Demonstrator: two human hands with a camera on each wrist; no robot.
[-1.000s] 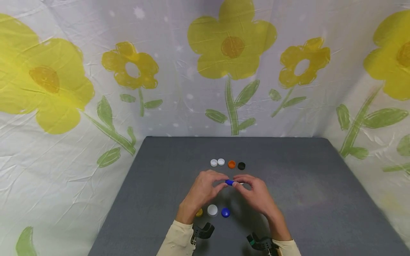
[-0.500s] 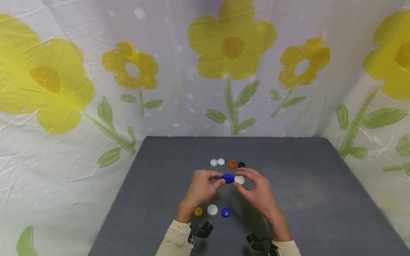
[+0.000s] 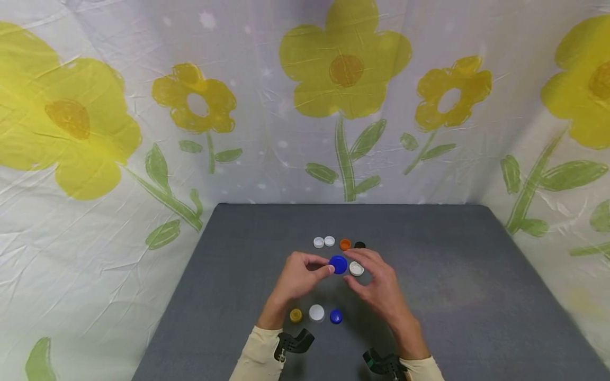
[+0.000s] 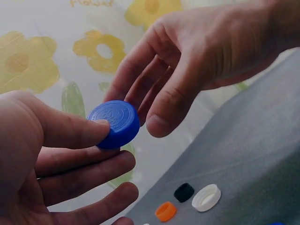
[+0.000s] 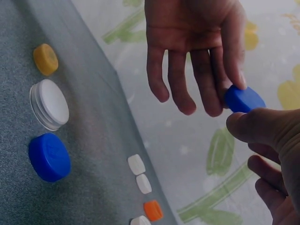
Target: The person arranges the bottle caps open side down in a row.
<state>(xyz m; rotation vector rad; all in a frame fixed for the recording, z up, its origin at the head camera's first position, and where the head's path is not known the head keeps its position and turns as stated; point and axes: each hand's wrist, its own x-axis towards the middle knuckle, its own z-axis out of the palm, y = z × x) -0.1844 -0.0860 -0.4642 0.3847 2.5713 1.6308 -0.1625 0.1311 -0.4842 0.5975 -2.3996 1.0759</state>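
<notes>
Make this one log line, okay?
left hand: pinches round blue plastic cap; right hand: beside it; round orange plastic cap: on grey table

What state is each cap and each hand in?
Held blue cap: pinched by left hand
Right hand: holding nothing
Middle white cap: open side up
Far white caps: open side up
Orange cap: open side up
Black cap: facing unclear
Yellow cap: top up
Near white cap: top up
Near blue cap: top up
</notes>
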